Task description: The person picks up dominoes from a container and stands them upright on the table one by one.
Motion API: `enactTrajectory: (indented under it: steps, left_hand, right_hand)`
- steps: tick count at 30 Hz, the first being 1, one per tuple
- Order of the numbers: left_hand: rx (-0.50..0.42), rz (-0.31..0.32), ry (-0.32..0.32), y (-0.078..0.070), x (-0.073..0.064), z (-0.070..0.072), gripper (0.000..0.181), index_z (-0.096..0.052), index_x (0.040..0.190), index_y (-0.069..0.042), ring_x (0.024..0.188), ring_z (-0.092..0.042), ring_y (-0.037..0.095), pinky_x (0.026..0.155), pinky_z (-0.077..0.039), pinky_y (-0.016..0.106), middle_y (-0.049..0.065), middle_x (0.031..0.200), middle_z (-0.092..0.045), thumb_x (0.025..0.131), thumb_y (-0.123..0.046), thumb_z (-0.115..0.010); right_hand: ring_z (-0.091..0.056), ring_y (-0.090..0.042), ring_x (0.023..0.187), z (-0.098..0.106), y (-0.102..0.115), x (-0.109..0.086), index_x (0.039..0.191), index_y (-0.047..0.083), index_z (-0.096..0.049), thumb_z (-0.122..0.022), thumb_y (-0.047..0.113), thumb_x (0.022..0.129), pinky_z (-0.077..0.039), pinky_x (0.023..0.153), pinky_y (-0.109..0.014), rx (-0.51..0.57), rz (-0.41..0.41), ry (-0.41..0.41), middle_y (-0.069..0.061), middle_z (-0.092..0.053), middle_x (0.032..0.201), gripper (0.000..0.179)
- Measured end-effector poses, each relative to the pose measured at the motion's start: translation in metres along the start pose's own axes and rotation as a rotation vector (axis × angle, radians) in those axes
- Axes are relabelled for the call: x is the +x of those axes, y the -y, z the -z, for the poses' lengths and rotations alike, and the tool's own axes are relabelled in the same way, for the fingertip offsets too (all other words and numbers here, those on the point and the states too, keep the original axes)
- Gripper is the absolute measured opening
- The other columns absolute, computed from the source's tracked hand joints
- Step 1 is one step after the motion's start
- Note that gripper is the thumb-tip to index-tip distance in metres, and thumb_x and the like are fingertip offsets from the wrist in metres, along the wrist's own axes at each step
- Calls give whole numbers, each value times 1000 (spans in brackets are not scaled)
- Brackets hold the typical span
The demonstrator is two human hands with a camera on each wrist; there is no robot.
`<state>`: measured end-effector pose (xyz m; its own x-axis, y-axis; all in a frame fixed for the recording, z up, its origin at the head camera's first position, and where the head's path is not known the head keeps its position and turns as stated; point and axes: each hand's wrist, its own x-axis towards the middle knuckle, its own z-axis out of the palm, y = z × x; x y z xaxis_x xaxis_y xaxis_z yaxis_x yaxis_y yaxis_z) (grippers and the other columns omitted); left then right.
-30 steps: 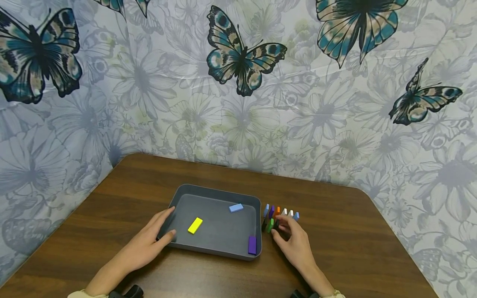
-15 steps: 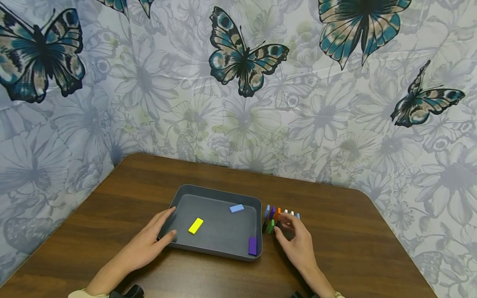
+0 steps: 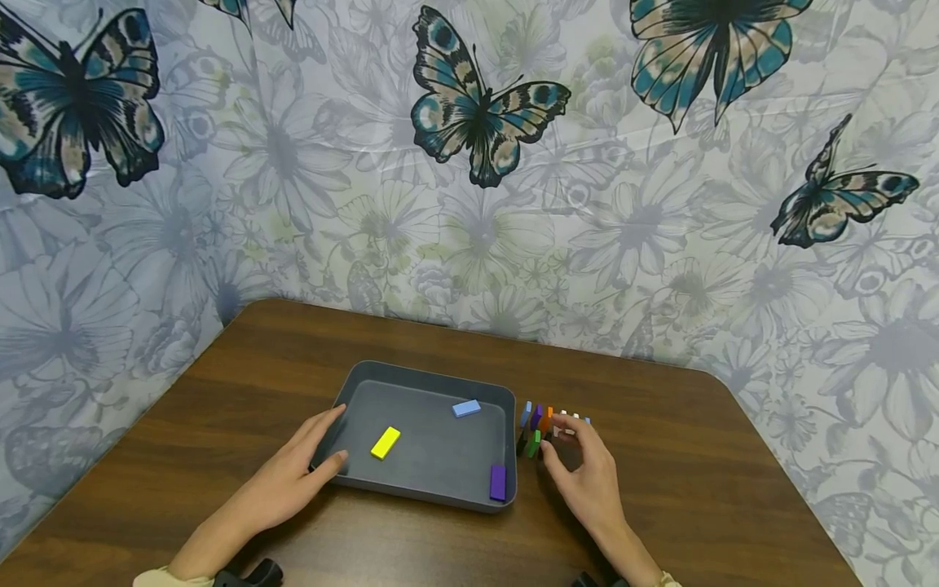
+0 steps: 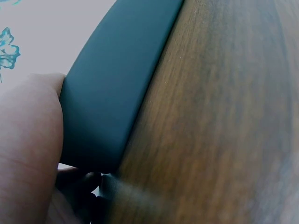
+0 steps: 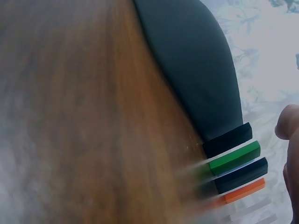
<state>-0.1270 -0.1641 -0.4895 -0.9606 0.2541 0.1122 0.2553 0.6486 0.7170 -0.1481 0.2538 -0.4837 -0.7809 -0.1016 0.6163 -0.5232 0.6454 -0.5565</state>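
A grey tray [image 3: 418, 489] lies on the table with a yellow block [image 3: 385, 443], a light blue block [image 3: 465, 408] and a purple block [image 3: 498, 483] inside. My left hand [image 3: 286, 481] holds its near left corner, thumb over the rim; other fingers show at the corner in the left wrist view. Right of the tray stand small upright blocks, including a green block [image 5: 235, 157] and an orange block [image 5: 244, 190]. Around these blocks is my right hand [image 3: 587, 481], thumb and index finger apart. The right wrist view shows a fingertip [image 5: 287, 122] clear of the blocks.
Brown wooden table [image 3: 440, 546] reaches back to a wall hanging [image 3: 477, 244] printed with flowers and butterflies. Another purple block [image 3: 537, 417] and several white and blue ones stand in the back row, partly behind the right hand.
My right hand has shifted slightly to the right along the standing blocks. The left hand and the tray keep their place.
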Motion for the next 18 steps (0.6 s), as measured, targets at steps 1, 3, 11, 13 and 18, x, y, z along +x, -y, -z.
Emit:
enactTrajectory:
  steps: [1,3,11,13,18]
  left_hand:
    - [2,0,0,0,0,0,67,-21,154,-20,140,-31,36,101,-35,63,10,156,-25,99,-47,-47]
    - [4,3,1,0,0,1,67,-21,154,-20,140,-31,37,101,-35,63,11,156,-25,99,-47,-48]
    - [12,4,2,-2,2,2,67,-21,154,-19,140,-31,37,101,-35,63,11,156,-25,99,-47,-48]
    - [4,-1,0,-1,2,2,67,-22,154,-18,140,-31,37,101,-35,63,11,156,-25,99,-46,-48]
    - [13,8,0,0,1,0,68,-21,154,-19,140,-32,37,101,-35,63,11,156,-25,99,-47,-48]
  right_hand:
    - [-64,-24,98,0,1,1,120,6,-61,-75,3,80,-51,86,-23,-6,8,-7,-3,-63,116,42]
    - [-63,-26,97,1,3,2,120,5,-61,-75,2,80,-51,86,-23,-4,36,-13,-6,-63,115,42]
    - [-63,-23,100,1,18,8,124,11,-59,-74,-2,78,-49,90,-20,23,153,23,-3,-64,112,50]
    - [-63,-20,102,1,23,9,124,9,-59,-75,-3,78,-49,90,-20,36,168,31,0,-64,113,50]
    - [-63,-15,103,0,35,12,124,6,-58,-76,-4,77,-52,87,-23,81,225,50,-4,-64,116,52]
